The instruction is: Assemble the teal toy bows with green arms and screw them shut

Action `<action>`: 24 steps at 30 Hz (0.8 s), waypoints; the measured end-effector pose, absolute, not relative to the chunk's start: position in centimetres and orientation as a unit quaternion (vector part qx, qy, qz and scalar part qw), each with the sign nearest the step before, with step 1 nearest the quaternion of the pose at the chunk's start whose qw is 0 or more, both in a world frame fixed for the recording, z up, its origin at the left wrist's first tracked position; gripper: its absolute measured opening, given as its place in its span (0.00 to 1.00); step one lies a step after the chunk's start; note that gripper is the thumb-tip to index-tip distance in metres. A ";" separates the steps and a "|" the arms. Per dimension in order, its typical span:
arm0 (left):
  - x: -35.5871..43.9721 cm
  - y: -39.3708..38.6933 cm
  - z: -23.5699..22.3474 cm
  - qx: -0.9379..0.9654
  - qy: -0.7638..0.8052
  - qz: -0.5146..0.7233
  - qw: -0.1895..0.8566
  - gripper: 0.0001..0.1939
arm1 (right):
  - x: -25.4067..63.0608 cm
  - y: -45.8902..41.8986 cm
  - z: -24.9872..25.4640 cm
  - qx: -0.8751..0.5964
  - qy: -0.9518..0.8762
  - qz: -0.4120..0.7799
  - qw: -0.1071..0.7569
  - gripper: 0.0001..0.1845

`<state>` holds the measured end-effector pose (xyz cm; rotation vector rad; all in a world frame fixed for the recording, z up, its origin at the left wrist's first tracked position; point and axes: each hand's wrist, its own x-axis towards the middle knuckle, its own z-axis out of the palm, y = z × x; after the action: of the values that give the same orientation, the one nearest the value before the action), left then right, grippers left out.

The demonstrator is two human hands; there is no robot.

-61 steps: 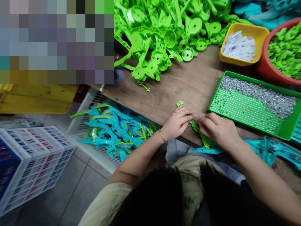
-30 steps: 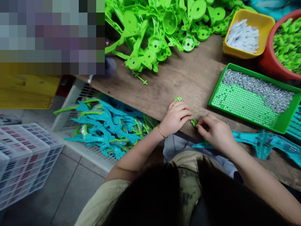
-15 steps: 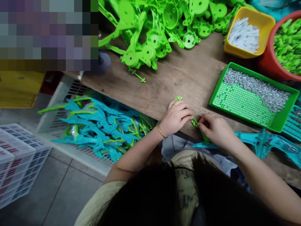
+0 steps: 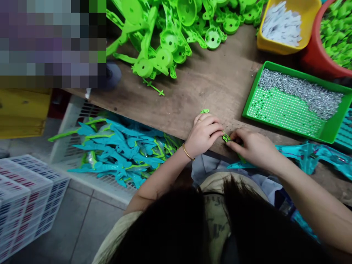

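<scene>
Lying between fingers (image 4: 219, 127) (green part (image 4: 226, 138))

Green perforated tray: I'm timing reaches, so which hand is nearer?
Right. The right hand is just below the green perforated tray in the picture; the left hand is farther left.

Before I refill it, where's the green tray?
In the head view, the green tray lies at right, beyond the right hand and below the yellow bin.

Head-worn camera, looking forward and steeply down over wooden table (image 4: 187, 88).
</scene>
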<state>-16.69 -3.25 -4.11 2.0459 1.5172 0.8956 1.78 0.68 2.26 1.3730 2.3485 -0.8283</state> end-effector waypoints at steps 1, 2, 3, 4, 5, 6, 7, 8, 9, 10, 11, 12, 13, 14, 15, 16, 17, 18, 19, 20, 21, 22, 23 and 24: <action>-16.8 -3.2 -4.1 0.739 0.550 0.323 0.218 0.08 | 1.6 0.6 2.2 0.489 0.815 -0.271 0.153 0.10; -16.9 -3.2 -4.0 0.739 0.550 0.321 0.221 0.08 | 1.4 0.6 2.1 0.498 0.814 -0.255 0.155 0.10; -17.2 -3.2 -3.9 0.740 0.547 0.316 0.231 0.08 | 1.3 0.5 2.0 0.503 0.814 -0.246 0.153 0.10; -17.5 -3.1 -3.8 0.744 0.539 0.311 0.246 0.08 | 1.2 0.5 1.9 0.503 0.815 -0.245 0.151 0.09; -17.8 -3.0 -3.6 0.748 0.526 0.307 0.265 0.08 | 1.2 0.6 1.9 0.500 0.817 -0.248 0.147 0.09; -18.2 -2.9 -3.4 0.752 0.513 0.304 0.282 0.08 | 1.3 0.6 1.9 0.495 0.819 -0.255 0.140 0.09; -18.6 -2.7 -3.2 0.755 0.501 0.302 0.296 0.10 | 1.5 0.6 1.9 0.491 0.822 -0.259 0.131 0.09; -19.0 -2.6 -3.0 0.758 0.495 0.298 0.303 0.11 | 1.7 0.6 2.0 0.487 0.826 -0.258 0.121 0.09; -19.3 -2.6 -2.9 0.760 0.494 0.294 0.302 0.12 | 2.0 0.4 2.2 0.486 0.831 -0.247 0.109 0.10; -19.4 -2.5 -2.8 0.762 0.496 0.290 0.297 0.12 | 2.2 0.1 2.4 0.486 0.838 -0.228 0.095 0.11; -19.5 -2.5 -2.7 0.765 0.497 0.286 0.292 0.12 | 2.6 -0.3 2.6 0.485 0.847 -0.204 0.079 0.11; -19.6 -2.5 -2.7 0.768 0.496 0.283 0.289 0.12 | 2.9 -0.9 2.8 0.481 0.856 -0.180 0.060 0.10; -19.5 -2.5 -2.7 0.770 0.494 0.284 0.287 0.13 | 3.2 -1.6 2.9 0.472 0.866 -0.159 0.040 0.10; -19.5 -2.5 -2.8 0.771 0.492 0.286 0.286 0.13 | 3.4 -2.3 3.0 0.459 0.877 -0.142 0.019 0.10; -19.4 -2.5 -2.9 0.771 0.491 0.287 0.286 0.13 | 3.7 -3.0 2.9 0.445 0.886 -0.128 -0.001 0.11; -19.4 -2.5 -3.0 0.770 0.494 0.288 0.283 0.12 | 3.9 -3.6 2.8 0.430 0.895 -0.117 -0.019 0.12; -19.3 -2.4 -3.1 0.768 0.501 0.288 0.276 0.11 | 4.2 -4.2 2.6 0.416 0.902 -0.108 -0.034 0.12; -19.2 -2.4 -3.2 0.765 0.511 0.288 0.267 0.10 | 4.3 -4.7 2.4 0.405 0.908 -0.100 -0.046 0.12; -19.0 -2.4 -3.3 0.762 0.522 0.287 0.254 0.10 | 4.5 -5.0 2.1 0.397 0.911 -0.093 -0.055 0.12; -18.8 -2.5 -3.3 0.760 0.531 0.289 0.239 0.11 | 4.6 -5.2 1.9 0.392 0.914 -0.087 -0.061 0.11; -18.5 -2.8 -3.2 0.760 0.538 0.292 0.219 0.10 | 4.7 -5.3 1.7 0.391 0.915 -0.082 -0.063 0.10; -18.1 -3.1 -3.1 0.763 0.540 0.295 0.198 0.09 | 4.7 -5.3 1.5 0.392 0.915 -0.078 -0.062 0.10; -17.6 -3.5 -3.0 0.771 0.533 0.297 0.179 0.08 | 4.7 -5.3 1.4 0.394 0.914 -0.076 -0.061 0.10; -17.0 -4.1 -2.9 0.784 0.519 0.299 0.164 0.07 | 4.7 -5.2 1.4 0.395 0.914 -0.077 -0.059 0.10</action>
<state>-17.00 -4.05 -2.94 2.2346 1.4798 0.8530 4.72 -5.24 1.43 1.2881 2.9830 -0.2509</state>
